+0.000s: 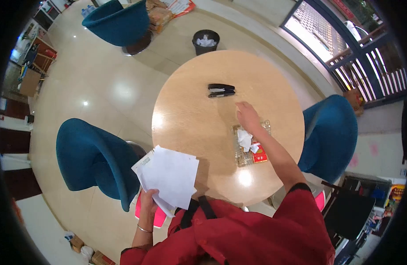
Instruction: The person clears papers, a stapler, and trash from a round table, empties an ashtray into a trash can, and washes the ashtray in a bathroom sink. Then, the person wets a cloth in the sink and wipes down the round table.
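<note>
Presently, my left hand [149, 201] grips paper sheets [171, 176] over the near left edge of the worktop [190, 106]. Farther in, a glass tray [242, 157] carries crumpled paper [244, 139] and a red packet [260, 155]. Beyond, my right hand [247, 115], whose opening I cannot tell, is positioned just short of the black stapler [221, 90].

From where I stand, the person wears a deep red shirt [265, 229], its short sleeves ending above the elbow in black trim [299, 187]. Two dark bands [207, 207] cross the lower front, straight-edged like straps, though I can't tell whether they belong to the shirt. Small round red buttons [203, 241] dot the cloth. The left hand [149, 201] and right hand [247, 115] are bare, with a thin, silvery bangle [144, 229] circling the left wrist.
</note>
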A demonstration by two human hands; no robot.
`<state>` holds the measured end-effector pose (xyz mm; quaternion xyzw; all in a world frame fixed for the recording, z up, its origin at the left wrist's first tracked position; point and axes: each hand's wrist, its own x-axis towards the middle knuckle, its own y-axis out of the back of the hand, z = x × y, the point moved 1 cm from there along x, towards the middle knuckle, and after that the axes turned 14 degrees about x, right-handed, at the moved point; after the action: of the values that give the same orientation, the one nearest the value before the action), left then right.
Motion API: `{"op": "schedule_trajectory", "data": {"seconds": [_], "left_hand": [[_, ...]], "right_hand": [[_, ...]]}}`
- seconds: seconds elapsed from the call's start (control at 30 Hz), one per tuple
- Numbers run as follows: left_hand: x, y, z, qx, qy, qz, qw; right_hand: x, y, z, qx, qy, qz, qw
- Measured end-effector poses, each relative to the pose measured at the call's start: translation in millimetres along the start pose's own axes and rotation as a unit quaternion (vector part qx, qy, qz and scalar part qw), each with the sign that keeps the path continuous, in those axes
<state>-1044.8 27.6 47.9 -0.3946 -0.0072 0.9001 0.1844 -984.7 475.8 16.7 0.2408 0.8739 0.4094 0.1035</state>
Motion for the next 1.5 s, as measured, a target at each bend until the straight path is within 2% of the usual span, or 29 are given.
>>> {"op": "schedule_trajectory", "data": {"seconds": [0.03,0.1,0.13,0.17,0.23,0.3,0.37,0.43,0.5,0.53,0.6,0.63,0.7,0.8,0.87,0.9,0.97,1.0,1.03,1.07,1.13,1.2,1.23,1.27,1.33,1.4,1.47,1.5], "left_hand": [[-9.2,-4.2,2.0,-0.013,0.006,0.039,0.999],[-22.7,-2.9,2.3,-0.028,0.002,0.086,0.996],[-30.3,1.6,-1.9,-0.039,0.007,0.126,0.991],[-31.3,14.1,-14.0,-0.054,-0.026,0.115,0.992],[-36.3,39.0,-37.7,-0.083,-0.015,0.157,0.984],[-48.4,47.9,-43.4,-0.117,-0.012,0.197,0.973],[-58.8,44.4,-46.9,-0.188,0.005,0.203,0.961],[-64.8,49.7,-56.6,-0.203,0.004,0.208,0.957],[-73.5,51.2,-61.1,-0.215,0.002,0.211,0.954],[-74.1,47.3,-60.2,-0.206,-0.009,0.211,0.956],[-71.8,48.9,-58.9,-0.195,-0.025,0.211,0.958],[-67.8,53.2,-62.8,-0.202,-0.005,0.214,0.956],[-65.3,48.2,-51.6,-0.216,0.001,0.198,0.956],[-48.9,57.7,-34.8,-0.206,0.028,0.188,0.960],[-31.6,69.9,-21.2,-0.210,0.022,0.148,0.966],[-21.5,76.1,-15.6,-0.215,0.014,0.115,0.970],[5.3,94.9,-7.2,-0.196,0.018,0.104,0.975],[23.8,104.0,-1.5,-0.181,0.017,0.103,0.978],[41.7,113.5,8.8,-0.176,0.021,0.089,0.980],[56.2,122.1,18.9,-0.168,0.053,0.077,0.981],[75.7,123.6,43.8,-0.164,0.091,0.060,0.980],[91.3,109.3,89.5,-0.173,0.066,-0.016,0.982],[95.7,99.2,106.9,-0.158,0.068,0.017,0.985],[110.9,110.7,104.9,-0.152,0.071,0.010,0.986],[153.9,134.6,96.2,-0.069,0.100,-0.156,0.980],[169.6,121.1,99.7,-0.113,0.112,-0.177,0.971],[191.0,115.5,88.3,-0.228,0.178,-0.289,0.912],[193.1,109.1,91.6,-0.236,0.183,-0.320,0.899]], "right_hand": [[20.1,-9.6,6.0,0.005,0.009,-0.001,1.000],[58.7,-31.9,14.2,-0.128,0.091,0.047,0.986],[74.7,-38.2,17.9,-0.122,0.100,0.045,0.986],[86.5,-42.4,23.0,-0.166,0.116,0.032,0.979],[101.7,-48.0,22.5,-0.200,0.144,0.009,0.969],[118.9,-41.0,10.2,-0.155,0.009,-0.174,0.973],[123.9,-41.5,9.9,-0.161,-0.002,-0.187,0.969],[126.2,-41.6,8.4,-0.168,-0.013,-0.199,0.965],[123.3,-40.9,5.8,-0.153,-0.070,-0.211,0.963],[119.9,-41.0,1.5,-0.150,-0.061,-0.212,0.964],[103.9,-36.7,-8.2,0.014,-0.086,-0.110,0.990],[92.8,-35.6,-16.5,0.015,-0.084,-0.111,0.990],[69.4,-32.4,-36.8,0.172,-0.152,-0.111,0.967],[28.7,-45.8,-51.7,0.258,-0.136,-0.150,0.945],[3.4,-48.1,-78.8,0.314,-0.170,-0.179,0.917],[-11.9,-67.4,-67.8,0.378,-0.173,-0.156,0.896],[-33.0,-65.7,-96.4,0.356,-0.217,-0.147,0.897],[-39.8,-52.0,-136.3,0.359,-0.256,-0.136,0.887],[-47.7,-57.3,-143.6,0.400,-0.258,-0.122,0.871],[-61.1,-63.5,-150.1,0.438,-0.261,-0.112,0.853],[-82.6,-80.7,-154.2,0.427,-0.289,-0.082,0.853],[-102.7,-96.0,-165.5,0.541,-0.289,-0.020,0.790],[-109.0,-96.7,-174.2,0.498,-0.317,-0.016,0.807],[-116.6,-95.9,-183.3,0.455,-0.347,-0.012,0.820],[-130.5,-87.5,-198.0,0.448,-0.340,0.005,0.827],[-136.7,-74.9,-207.0,0.441,-0.323,0.017,0.837],[-146.2,-61.4,-209.2,0.414,-0.356,0.063,0.835],[-151.9,-59.6,-202.7,0.434,-0.339,0.087,0.830]]}}
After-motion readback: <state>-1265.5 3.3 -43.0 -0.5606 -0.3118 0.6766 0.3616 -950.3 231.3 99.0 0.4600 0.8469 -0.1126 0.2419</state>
